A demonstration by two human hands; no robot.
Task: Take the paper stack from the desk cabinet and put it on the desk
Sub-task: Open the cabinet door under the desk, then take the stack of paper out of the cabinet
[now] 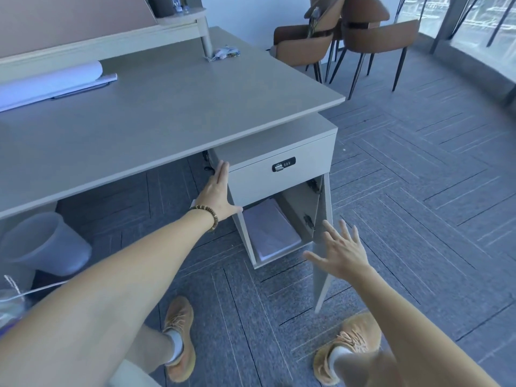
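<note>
A white paper stack (268, 230) lies flat on the floor of the desk cabinet (282, 143), whose lower door (322, 247) is swung open to the right. My left hand (219, 191) rests flat against the cabinet's left side, next to the drawer front with a combination lock (283, 164), fingers straight and holding nothing. My right hand (340, 251) hovers in front of the open door's edge with fingers spread, empty. The grey desk (167, 107) spans the upper left.
On the desk lie a white paper roll and sheets (53, 82) and a crumpled wrapper (224, 53). A translucent bin (47, 244) stands under the desk at left. Brown chairs (360, 37) stand beyond the desk. My feet in tan shoes are on the carpet below.
</note>
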